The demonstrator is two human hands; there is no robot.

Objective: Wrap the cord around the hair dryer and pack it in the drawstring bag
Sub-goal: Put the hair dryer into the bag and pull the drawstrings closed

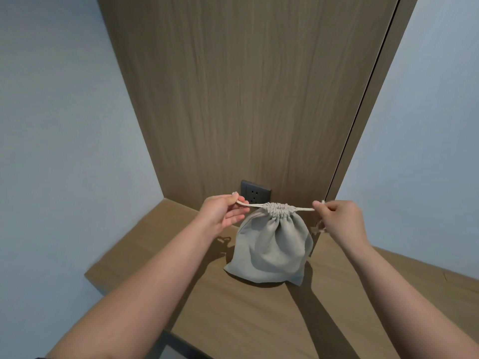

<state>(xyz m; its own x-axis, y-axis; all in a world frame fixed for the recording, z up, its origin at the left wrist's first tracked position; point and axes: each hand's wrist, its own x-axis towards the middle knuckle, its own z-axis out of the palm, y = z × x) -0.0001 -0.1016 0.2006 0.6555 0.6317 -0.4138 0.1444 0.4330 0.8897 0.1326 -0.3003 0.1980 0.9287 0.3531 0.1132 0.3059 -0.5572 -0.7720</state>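
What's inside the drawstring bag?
Nothing visible: the drawstring bag bulges, but its mouth is cinched shut, left hand and right hand gripping the drawstring. Fabric hides the contents.

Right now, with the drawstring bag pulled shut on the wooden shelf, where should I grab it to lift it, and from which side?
Probably the gathered neck, from above. The drawstring bag sits upright and its top is bunched into a narrow ruffle that fingers could close around, while the body below bulges wide. The cords run sideways, leaving it clear above.
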